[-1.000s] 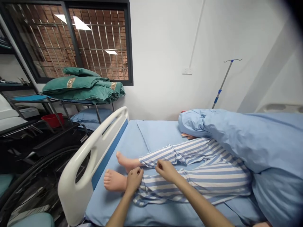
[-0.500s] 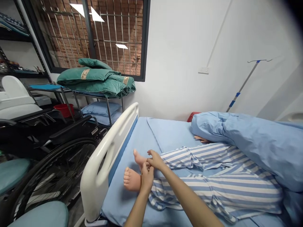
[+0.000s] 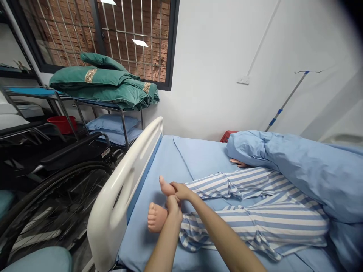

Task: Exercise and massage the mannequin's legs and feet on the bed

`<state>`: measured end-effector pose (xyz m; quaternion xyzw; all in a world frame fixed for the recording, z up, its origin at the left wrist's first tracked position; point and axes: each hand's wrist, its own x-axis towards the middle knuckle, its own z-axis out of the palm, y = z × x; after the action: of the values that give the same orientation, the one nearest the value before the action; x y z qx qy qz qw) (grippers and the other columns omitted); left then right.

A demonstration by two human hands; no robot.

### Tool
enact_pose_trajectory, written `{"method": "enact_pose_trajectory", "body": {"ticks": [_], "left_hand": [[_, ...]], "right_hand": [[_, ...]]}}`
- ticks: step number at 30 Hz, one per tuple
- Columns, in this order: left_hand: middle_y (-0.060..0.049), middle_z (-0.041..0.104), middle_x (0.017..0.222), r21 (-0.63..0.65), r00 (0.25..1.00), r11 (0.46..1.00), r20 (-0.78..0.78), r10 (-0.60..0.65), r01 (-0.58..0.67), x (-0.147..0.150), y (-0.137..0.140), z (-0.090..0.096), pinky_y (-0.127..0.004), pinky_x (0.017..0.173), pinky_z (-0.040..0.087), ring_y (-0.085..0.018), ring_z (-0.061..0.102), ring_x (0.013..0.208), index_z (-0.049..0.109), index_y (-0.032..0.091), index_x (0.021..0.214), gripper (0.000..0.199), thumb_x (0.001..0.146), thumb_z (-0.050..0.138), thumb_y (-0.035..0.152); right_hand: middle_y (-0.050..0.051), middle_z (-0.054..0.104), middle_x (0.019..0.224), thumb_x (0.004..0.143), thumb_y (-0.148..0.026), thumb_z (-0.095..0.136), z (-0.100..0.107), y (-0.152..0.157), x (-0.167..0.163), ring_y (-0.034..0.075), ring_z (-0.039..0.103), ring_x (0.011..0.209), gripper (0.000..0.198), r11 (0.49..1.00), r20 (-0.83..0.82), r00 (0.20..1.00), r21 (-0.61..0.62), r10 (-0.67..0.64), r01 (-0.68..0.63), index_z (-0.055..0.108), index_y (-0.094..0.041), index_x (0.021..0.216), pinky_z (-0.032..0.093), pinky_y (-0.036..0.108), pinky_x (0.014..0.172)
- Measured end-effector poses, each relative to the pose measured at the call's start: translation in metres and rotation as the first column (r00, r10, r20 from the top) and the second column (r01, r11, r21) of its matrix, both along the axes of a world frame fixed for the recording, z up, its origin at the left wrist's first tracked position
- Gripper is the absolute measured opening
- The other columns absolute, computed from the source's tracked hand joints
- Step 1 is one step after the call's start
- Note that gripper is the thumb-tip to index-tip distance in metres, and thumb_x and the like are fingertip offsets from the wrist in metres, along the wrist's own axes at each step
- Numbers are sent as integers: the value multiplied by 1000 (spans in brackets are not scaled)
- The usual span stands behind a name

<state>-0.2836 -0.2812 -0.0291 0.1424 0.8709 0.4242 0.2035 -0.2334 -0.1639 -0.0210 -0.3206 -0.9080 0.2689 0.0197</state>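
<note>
The grip of the right hand (image 3: 181,191) holds the ankle of the far smooth bare foot (image 3: 165,186), which lies just left, toes up, its leg running along the light-blue-sheeted bed (image 3: 170,158); the nearer left hand's (image 3: 173,207) closure is hidden.

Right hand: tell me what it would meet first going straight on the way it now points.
The right hand would most likely meet the far bare foot first: it lies directly ahead, seemingly against the fingertips, though depth there is hard to judge.
</note>
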Motion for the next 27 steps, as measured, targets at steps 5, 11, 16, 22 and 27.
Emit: {"method": "enact_pose_trajectory", "body": {"ticks": [5, 11, 16, 22, 27], "left_hand": [[-14, 48, 88, -190, 948, 935, -167, 271, -301, -1, -1, 0, -40, 60, 31, -33, 44, 90, 50, 17, 87, 43, 81, 9, 26], [-13, 49, 84, -179, 948, 937, -158, 275, -301, -1, -1, 2, -39, 57, 31, -32, 44, 85, 51, 16, 87, 47, 83, 6, 31], [-11, 48, 78, -156, 941, 932, -146, 305, -326, 1, -1, 2, -40, 59, 31, -31, 44, 83, 49, 21, 82, 41, 81, 8, 27], [-2, 27, 63, 147, 885, 888, -109, 452, -435, 1, -3, 8, -38, 57, 26, -30, 42, 80, 21, 24, 61, 22, 73, 34, 35], [4, 10, 61, 488, 867, 758, 456, 202, -433, 6, -17, 38, -29, 47, 23, -23, 43, 69, 13, 24, 62, 31, 70, 42, 31]], "right_hand": [[8, 63, 93, 64, -42, 55, -4, -6, -6, 28, 57, 87, 44, 982, 102, 995, 190, -1, -19, 51, -19, 101, 34, 36, 73], [10, 62, 98, 65, -40, 56, 0, -3, -13, 28, 57, 91, 44, 989, 268, 963, 148, -33, -8, 48, -19, 103, 35, 38, 77], [8, 65, 90, 56, -32, 65, 0, 11, -23, 27, 60, 87, 43, 997, 405, 914, 71, -11, -20, 53, -20, 96, 36, 42, 80], [11, 63, 101, 52, -35, 67, 11, 4, -16, 29, 57, 96, 56, 993, 444, 896, 104, 9, -61, 51, -19, 103, 38, 43, 83], [8, 64, 97, 50, -37, 69, 41, -10, -1, 28, 59, 94, 58, 990, 413, 909, 96, 57, -106, 51, -20, 103, 40, 41, 81]]}}
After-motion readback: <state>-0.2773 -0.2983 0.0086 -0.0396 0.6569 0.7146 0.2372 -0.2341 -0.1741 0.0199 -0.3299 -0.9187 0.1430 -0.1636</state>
